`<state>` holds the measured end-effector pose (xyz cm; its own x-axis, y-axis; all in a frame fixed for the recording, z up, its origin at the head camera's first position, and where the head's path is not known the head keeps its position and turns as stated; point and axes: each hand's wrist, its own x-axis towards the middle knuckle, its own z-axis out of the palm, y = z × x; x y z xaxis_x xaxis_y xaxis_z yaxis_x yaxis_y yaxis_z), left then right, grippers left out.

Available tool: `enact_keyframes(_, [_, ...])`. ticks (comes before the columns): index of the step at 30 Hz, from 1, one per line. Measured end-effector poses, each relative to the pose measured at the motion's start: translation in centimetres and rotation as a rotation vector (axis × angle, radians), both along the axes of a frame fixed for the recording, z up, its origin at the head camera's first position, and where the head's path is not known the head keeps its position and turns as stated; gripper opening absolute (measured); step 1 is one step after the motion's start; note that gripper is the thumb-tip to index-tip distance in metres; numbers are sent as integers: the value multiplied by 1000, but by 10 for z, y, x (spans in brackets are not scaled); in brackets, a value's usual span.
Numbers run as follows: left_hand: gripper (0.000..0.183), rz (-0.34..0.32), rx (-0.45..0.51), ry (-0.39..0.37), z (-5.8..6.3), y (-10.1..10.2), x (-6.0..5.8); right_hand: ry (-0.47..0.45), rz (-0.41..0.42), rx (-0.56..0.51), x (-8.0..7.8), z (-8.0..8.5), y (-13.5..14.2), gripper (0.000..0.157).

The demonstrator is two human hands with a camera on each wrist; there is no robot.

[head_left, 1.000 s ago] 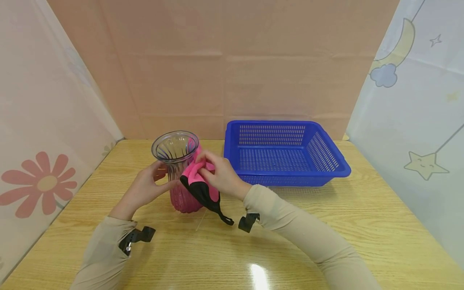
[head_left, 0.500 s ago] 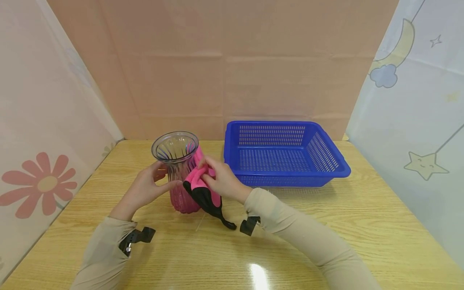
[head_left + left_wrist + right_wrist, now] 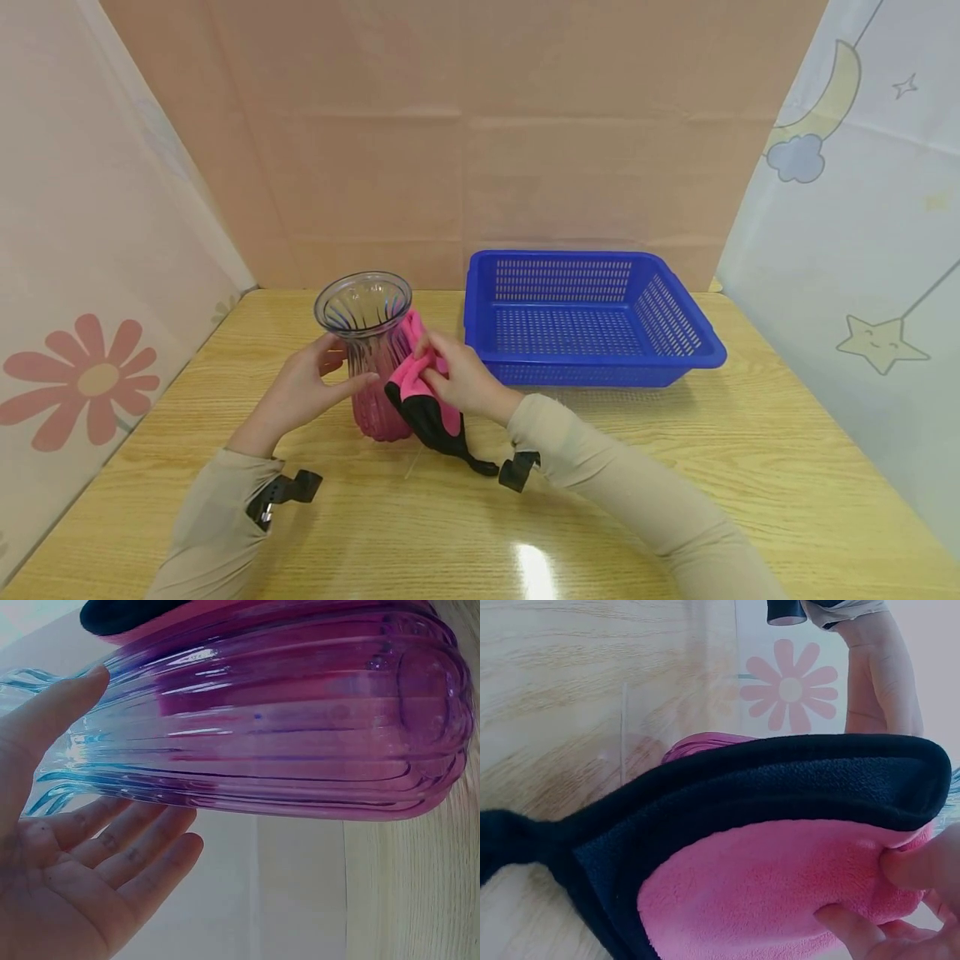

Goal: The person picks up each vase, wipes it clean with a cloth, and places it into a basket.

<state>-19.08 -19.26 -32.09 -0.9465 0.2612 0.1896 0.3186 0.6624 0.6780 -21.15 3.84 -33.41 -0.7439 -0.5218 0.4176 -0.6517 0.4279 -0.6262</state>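
Note:
A ribbed glass vase (image 3: 378, 412), clear at the top and pink lower down, stands upright on the table. My left hand (image 3: 303, 387) holds it round the upper body, thumb in front and fingers on the far side; the left wrist view shows the thumb and fingertips against the glass (image 3: 300, 712). With thumb and fingers, my right hand (image 3: 465, 379) pinches a pink and black plush cloth (image 3: 423, 417) against the vase's right side. The cloth's black edging and loop (image 3: 514, 840) hang down towards the table. Some of the right fingers are hidden by the cloth's folds.
A blue plastic basket (image 3: 592, 362) with slotted walls stands to the right, behind the right forearm. The wooden table (image 3: 420, 533) is bounded by a tan backdrop (image 3: 465, 150) and patterned side sheets. A thin pale strip (image 3: 413, 462) lies before the vase.
My right hand has shifted slightly right and downward with the cloth, and the cloth's loop has swung right. The left hand and the vase have stayed in place.

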Motion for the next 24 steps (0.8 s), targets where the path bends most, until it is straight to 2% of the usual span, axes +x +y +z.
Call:
enact_keyframes(13, [74, -1, 23, -17, 1, 1, 1, -9, -3, 32, -1, -8, 2, 13])
enact_keyframes(24, [77, 33, 16, -26, 2, 3, 2, -48, 10, 47, -3, -10, 3, 14])
